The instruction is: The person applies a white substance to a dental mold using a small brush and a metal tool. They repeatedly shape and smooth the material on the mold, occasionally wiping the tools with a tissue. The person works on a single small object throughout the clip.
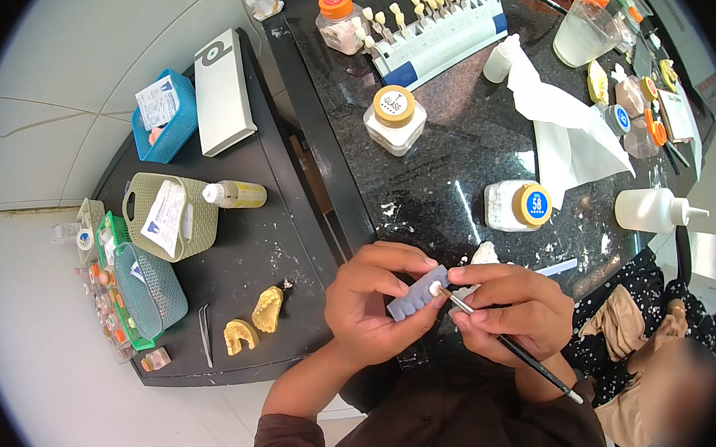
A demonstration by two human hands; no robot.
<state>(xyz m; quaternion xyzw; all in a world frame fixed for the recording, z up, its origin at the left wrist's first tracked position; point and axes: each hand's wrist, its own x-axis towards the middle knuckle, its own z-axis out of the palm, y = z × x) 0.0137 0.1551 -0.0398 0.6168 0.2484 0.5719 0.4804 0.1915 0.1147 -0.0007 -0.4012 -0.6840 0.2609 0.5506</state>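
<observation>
My left hand [369,307] is closed round a grey-blue dental model [407,303] with tooth shapes along it, held up near the table's front edge. A small white tooth-like piece [435,288] sits on the model. Between the fingers of my right hand [522,306] is a slim brush [540,371] with a dark handle. Its tip meets the white piece or lies right beside it. My right fingertips are close to the model's upper end. Just beyond them, a white lump [485,253] lies on the table, partly hidden by the hand.
Beyond my hands on the black speckled table [455,135] are a blue-lidded powder jar [513,205], a gold-lidded jar [394,120], a tooth shade guide [441,47], tissue [576,135] and a squeeze bottle [645,210]. Yellow dental casts [267,308], tweezers [205,336] and baskets [191,228] stand left. A person [654,385] sits right.
</observation>
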